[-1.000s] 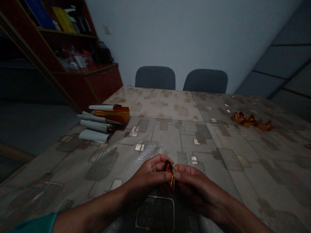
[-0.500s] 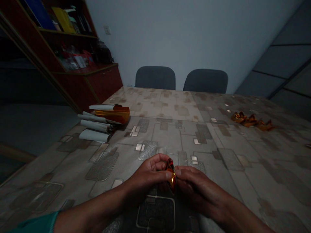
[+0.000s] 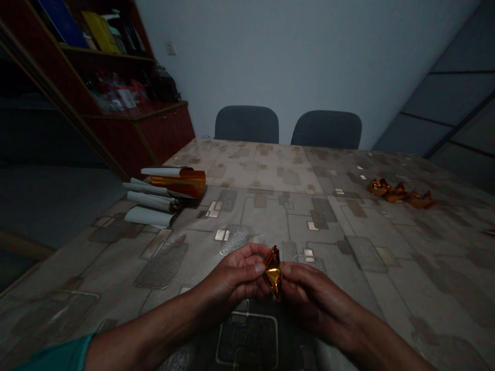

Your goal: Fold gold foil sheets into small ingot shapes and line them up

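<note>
The left forearm (image 3: 143, 324) lay from seven o'clock and the right forearm (image 3: 371, 335) from five o'clock. The left hand (image 3: 235, 273) and right hand (image 3: 315, 296) were curled in a pinch at the middle, their thumbs (image 3: 259, 268) facing but not touching.

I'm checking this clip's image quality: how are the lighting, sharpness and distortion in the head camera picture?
In the head view, the scene is dim and underexposed; the left hand and right hand sit in heavy shadow; the orange-gold foil glints brightest; the wide lens makes the wooden cabinet lean and bends the tabletop; no strong blur shows.
</note>
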Demonstrator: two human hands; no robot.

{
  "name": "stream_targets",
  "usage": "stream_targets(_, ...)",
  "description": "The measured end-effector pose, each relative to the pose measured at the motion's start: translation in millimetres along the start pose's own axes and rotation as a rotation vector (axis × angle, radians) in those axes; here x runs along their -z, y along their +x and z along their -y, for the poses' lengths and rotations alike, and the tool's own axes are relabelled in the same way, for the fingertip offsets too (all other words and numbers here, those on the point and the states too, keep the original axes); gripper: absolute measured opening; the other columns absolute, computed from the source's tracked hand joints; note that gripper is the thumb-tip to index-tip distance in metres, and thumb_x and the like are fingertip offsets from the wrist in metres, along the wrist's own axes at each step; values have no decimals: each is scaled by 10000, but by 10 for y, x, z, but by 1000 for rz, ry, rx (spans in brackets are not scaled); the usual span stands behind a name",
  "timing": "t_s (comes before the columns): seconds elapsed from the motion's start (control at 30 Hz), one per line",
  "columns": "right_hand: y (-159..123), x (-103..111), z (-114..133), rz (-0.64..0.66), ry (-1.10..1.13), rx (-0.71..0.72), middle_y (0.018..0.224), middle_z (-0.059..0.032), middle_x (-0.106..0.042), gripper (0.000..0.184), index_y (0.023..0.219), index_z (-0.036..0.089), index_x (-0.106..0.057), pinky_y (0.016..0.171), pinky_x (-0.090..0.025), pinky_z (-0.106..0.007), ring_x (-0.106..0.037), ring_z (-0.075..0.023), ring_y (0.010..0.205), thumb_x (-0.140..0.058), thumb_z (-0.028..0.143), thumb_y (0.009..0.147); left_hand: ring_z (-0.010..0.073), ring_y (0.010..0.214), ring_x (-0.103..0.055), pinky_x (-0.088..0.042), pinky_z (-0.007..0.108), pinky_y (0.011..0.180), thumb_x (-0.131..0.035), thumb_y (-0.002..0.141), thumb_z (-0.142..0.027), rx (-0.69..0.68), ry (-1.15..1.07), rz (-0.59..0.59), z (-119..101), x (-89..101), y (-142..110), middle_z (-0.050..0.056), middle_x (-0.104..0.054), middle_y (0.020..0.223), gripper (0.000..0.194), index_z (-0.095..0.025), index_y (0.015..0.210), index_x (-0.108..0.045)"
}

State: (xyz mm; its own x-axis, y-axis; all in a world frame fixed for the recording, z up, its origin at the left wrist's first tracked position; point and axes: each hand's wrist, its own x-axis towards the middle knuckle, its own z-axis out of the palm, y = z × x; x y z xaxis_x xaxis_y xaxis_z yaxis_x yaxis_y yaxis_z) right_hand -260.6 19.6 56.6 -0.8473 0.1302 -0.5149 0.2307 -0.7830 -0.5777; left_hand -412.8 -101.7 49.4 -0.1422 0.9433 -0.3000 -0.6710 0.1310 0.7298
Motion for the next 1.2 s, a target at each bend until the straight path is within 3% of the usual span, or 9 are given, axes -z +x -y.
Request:
stream_targets(0.3, 9, -17, -30, 31, -56, 58, 488, 80, -475, 270, 719, 166, -603, 339, -202, -153, -342, -32, 355, -740, 378, 815, 125, 764, -665, -511, 223, 672, -802, 778, -257, -11, 41, -8, 15, -13, -2, 35, -659, 955, 404, -177, 1113, -591)
stream_targets(0.43, 12, -25, -67, 65, -82, 101, 564, 60, -537, 265, 822, 161, -642, 390, -297, -159, -394, -43, 398, -742, 407, 828, 110, 666, -646, -477, 203, 608, -854, 705, -264, -62, 119, -41, 62, -46, 24, 2, -659, 844, 449, -176, 1039, -567)
stream_targets(0.53, 14, -26, -68, 17, -62, 78, 594, 43, -563, 263, 803, 153, -646, 428, -343, -155, -446, -48, 442, -788, 374, 782, 101, 622, -619, -457, 194, 567, -850, 693, -265, -83, 143, -56, 86, -56, 43, -13, -651, 789, 422, -178, 990, -563)
stream_targets(0.9, 27, -8, -90, 96, -113, 99, 571, 58, -534, 284, 791, 168, -603, 388, -296, -152, -403, -43, 400, -721, 419, 854, 115, 635, -629, -465, 207, 590, -857, 690, -293, -96, 151, -22, 84, -70, 47, 1, -669, 777, 402, -172, 953, -578)
stream_targets(1.07, 24, -27, -43, 10, -55, 61, 543, 66, -497, 284, 730, 147, -609, 399, -288, -138, -396, -36, 421, -801, 355, 752, 102, 616, -611, -452, 196, 580, -859, 698, -305, -61, 140, -10, 80, -45, 53, -9, -663, 751, 400, -169, 960, -589)
stream_targets(1.2, 29, -3, -39, 51, -73, 58, 517, 80, -451, 273, 758, 148, -638, 374, -229, -151, -320, -32, 389, -758, 388, 807, 107, 641, -629, -465, 197, 593, -851, 714, -283, -52, 113, 4, 64, -30, 42, -7, -668, 772, 400, -171, 1002, -597)
